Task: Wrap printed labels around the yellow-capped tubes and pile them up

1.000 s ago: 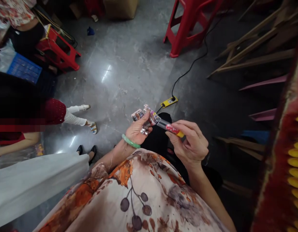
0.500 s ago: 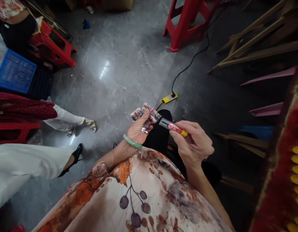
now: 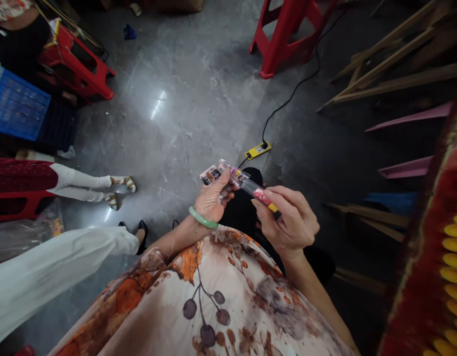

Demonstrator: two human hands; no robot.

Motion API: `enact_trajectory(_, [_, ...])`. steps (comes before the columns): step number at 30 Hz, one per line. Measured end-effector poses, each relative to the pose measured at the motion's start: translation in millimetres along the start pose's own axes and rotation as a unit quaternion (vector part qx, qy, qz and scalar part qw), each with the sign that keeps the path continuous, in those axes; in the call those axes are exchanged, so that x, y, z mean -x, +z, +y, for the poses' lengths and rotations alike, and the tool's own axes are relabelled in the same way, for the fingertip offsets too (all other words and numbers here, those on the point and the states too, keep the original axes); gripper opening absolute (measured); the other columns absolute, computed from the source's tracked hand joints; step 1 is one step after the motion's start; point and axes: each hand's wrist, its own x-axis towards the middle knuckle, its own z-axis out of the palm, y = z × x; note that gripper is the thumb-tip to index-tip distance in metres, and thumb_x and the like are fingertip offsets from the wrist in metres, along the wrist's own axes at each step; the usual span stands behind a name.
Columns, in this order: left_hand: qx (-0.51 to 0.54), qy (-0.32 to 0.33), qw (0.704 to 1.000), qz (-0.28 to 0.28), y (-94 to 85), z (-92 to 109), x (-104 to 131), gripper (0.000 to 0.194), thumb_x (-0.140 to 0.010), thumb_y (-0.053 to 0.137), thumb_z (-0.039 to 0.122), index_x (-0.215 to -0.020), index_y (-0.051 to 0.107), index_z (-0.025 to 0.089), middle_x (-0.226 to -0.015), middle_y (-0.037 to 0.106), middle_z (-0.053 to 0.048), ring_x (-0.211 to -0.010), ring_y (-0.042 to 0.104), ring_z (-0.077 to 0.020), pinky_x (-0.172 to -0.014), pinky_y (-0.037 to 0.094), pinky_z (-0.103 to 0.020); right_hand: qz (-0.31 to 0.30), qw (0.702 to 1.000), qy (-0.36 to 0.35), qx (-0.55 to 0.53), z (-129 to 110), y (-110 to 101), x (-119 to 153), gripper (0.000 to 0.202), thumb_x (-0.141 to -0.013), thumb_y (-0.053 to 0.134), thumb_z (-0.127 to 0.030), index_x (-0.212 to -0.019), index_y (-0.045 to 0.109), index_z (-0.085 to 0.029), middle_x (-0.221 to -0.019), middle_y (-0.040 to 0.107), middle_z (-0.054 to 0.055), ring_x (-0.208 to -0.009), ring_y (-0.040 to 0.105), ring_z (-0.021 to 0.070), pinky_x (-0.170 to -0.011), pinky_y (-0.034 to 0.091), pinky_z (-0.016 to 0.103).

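My left hand (image 3: 213,197), with a green bangle (image 3: 203,218) at its wrist, is closed on small printed packets (image 3: 210,175). One clear, colourful packet (image 3: 234,171) sticks out past the thumb towards the right. Between the thumb and fingers of my right hand (image 3: 288,217) is a clear tube (image 3: 258,192) with pink-red print and a yellow end. The tube's far end meets or overlaps the clear packet; whether it is inside cannot be made out. Both hands are above my lap, over a patterned dress (image 3: 228,296).
A yellow power strip (image 3: 258,150) with a black cable lies on the floor ahead. Beyond it stands a red stool (image 3: 276,39). Wooden legs (image 3: 384,59) are at the right, near a red edge with yellow discs (image 3: 454,260). People's legs (image 3: 83,185) and a blue crate (image 3: 19,106) are at the left.
My right hand has moved left with the tube, closing the gap to the clear packet. My left hand has barely moved. The white-trousered legs at the left have shifted.
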Motion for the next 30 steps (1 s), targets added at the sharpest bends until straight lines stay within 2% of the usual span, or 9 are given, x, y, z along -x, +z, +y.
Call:
enact_trajectory(3, [-0.006, 0.045, 0.999, -0.001, -1.1, -3, 1, 0.031, -0.057, 0.085, 0.032, -0.074, 0.066, 0.015, -0.064, 0.067, 0.001, -0.050, 0.059, -0.0085, -0.041, 0.038, -0.016, 0.000, 0.994, 0.099, -0.048, -3, 0, -2, 0.025, -0.077, 0.072, -0.016, -0.101, 0.066, -0.022, -0.087, 0.069, 0.004, -0.074, 0.066, 0.0182, -0.066, 0.055, 0.031])
enact_trajectory(7, [-0.024, 0.048, 0.998, -0.024, -1.4, -5, 4, 0.036, -0.053, 0.087, 0.033, -0.077, 0.067, 0.016, -0.066, 0.067, 0.001, -0.050, 0.060, -0.0097, -0.040, 0.039, -0.017, 0.001, 0.969, 0.229, -0.088, -5, 3, 0, 0.014, -0.082, 0.067, -0.020, -0.095, 0.068, -0.019, -0.078, 0.067, 0.004, -0.066, 0.064, 0.0171, -0.061, 0.053, 0.031])
enact_trajectory(13, [-0.055, 0.053, 0.996, -0.037, -2.1, -8, 5, 0.036, -0.057, 0.085, 0.034, -0.084, 0.067, 0.017, -0.068, 0.068, 0.001, -0.053, 0.063, -0.0111, -0.041, 0.042, -0.018, 0.065, 0.993, 0.083, -0.054, -9, 15, 10, 0.032, -0.075, 0.071, -0.013, -0.104, 0.063, -0.023, -0.092, 0.067, 0.005, -0.082, 0.066, 0.0209, -0.069, 0.057, 0.036])
enact_trajectory(19, [-0.040, 0.067, 0.996, -0.050, -4.9, -7, -1, 0.036, -0.056, 0.086, 0.034, -0.081, 0.066, 0.018, -0.069, 0.067, 0.003, -0.053, 0.061, -0.0095, -0.043, 0.043, -0.018, 0.062, 0.989, 0.110, -0.075, -12, 16, 17, 0.035, -0.072, 0.071, -0.010, -0.104, 0.062, -0.021, -0.088, 0.067, 0.005, -0.080, 0.065, 0.0212, -0.069, 0.056, 0.036])
enact_trajectory(21, [-0.022, 0.075, 0.996, -0.049, -5.9, -3, -3, 0.034, -0.056, 0.085, 0.032, -0.079, 0.065, 0.018, -0.068, 0.067, 0.003, -0.054, 0.062, -0.0094, -0.043, 0.042, -0.017, 0.075, 0.979, 0.154, -0.107, -11, 10, 16, 0.032, -0.070, 0.072, -0.010, -0.099, 0.064, -0.020, -0.087, 0.067, 0.005, -0.079, 0.064, 0.0205, -0.067, 0.054, 0.034])
enact_trajectory(23, [-0.013, 0.082, 0.995, -0.059, -6.2, 0, -4, 0.033, -0.055, 0.086, 0.030, -0.078, 0.065, 0.018, -0.067, 0.066, 0.004, -0.054, 0.061, -0.0090, -0.042, 0.041, -0.017, 0.066, 0.945, 0.253, -0.195, -8, 3, 13, 0.019, -0.072, 0.069, -0.013, -0.089, 0.066, -0.019, -0.084, 0.066, 0.004, -0.071, 0.061, 0.0171, -0.059, 0.050, 0.030])
enact_trajectory(25, [-0.019, 0.087, 0.993, -0.076, -5.7, 1, -2, 0.034, -0.055, 0.086, 0.028, -0.077, 0.064, 0.018, -0.065, 0.064, 0.004, -0.053, 0.060, -0.0081, -0.041, 0.039, -0.016, 0.035, 0.877, 0.369, -0.306, -4, -1, 8, 0.007, -0.076, 0.063, -0.018, -0.081, 0.068, -0.017, -0.070, 0.062, 0.003, -0.055, 0.053, 0.0124, -0.047, 0.040, 0.024])
enact_trajectory(27, [-0.037, 0.085, 0.991, -0.097, -4.9, 1, 1, 0.034, -0.055, 0.086, 0.027, -0.077, 0.063, 0.018, -0.066, 0.065, 0.004, -0.053, 0.059, -0.0078, -0.041, 0.038, -0.016, 0.004, 0.806, 0.458, -0.376, -1, -3, 4, 0.012, -0.077, 0.062, -0.023, -0.078, 0.070, -0.015, -0.054, 0.054, 0.000, -0.044, 0.043, 0.0091, -0.041, 0.030, 0.022])
enact_trajectory(30, [-0.072, 0.072, 0.986, -0.129, -4.4, -1, 7, 0.034, -0.055, 0.086, 0.028, -0.077, 0.063, 0.017, -0.067, 0.065, 0.003, -0.055, 0.059, -0.0084, -0.042, 0.037, -0.016, -0.032, 0.759, 0.514, -0.398, 1, -3, -2, 0.019, -0.073, 0.070, -0.029, -0.086, 0.072, -0.015, -0.052, 0.050, -0.003, -0.044, 0.040, 0.0073, -0.040, 0.026, 0.020])
